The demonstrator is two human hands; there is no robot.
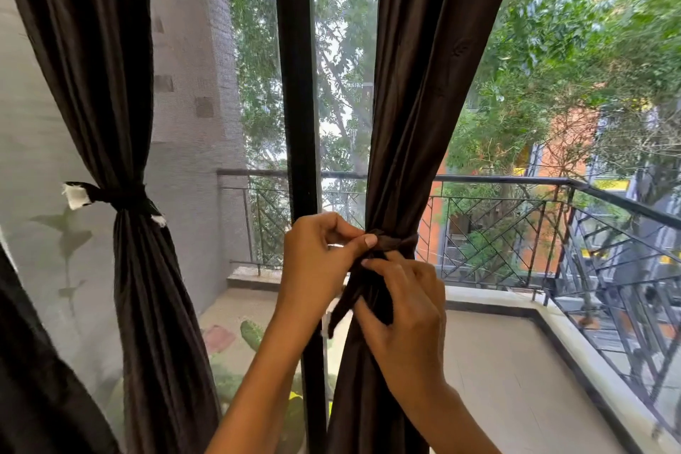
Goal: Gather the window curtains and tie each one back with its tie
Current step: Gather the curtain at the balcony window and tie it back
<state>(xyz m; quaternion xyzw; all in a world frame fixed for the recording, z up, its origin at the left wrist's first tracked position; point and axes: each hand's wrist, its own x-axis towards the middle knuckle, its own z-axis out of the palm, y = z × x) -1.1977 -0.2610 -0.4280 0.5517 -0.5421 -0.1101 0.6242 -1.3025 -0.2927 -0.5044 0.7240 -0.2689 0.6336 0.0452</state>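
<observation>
Two dark brown curtains hang at the window. The left curtain [110,85] is gathered and bound at its waist by a dark tie [121,197] with white ends. The right curtain [416,103] is gathered too, and a dark brown tie [400,242] wraps around its waist. My left hand [320,262] pinches the tie's knot at the curtain's left side with thumb and fingers. Just below it, my right hand [401,313] grips the tie's loose ends, which hang down in front of the curtain.
A black window frame post [296,85] stands between the curtains. Behind the glass lie a balcony floor [497,380], a black metal railing [516,181], a grey wall [191,122] and trees. Another dark cloth [33,361] fills the lower left corner.
</observation>
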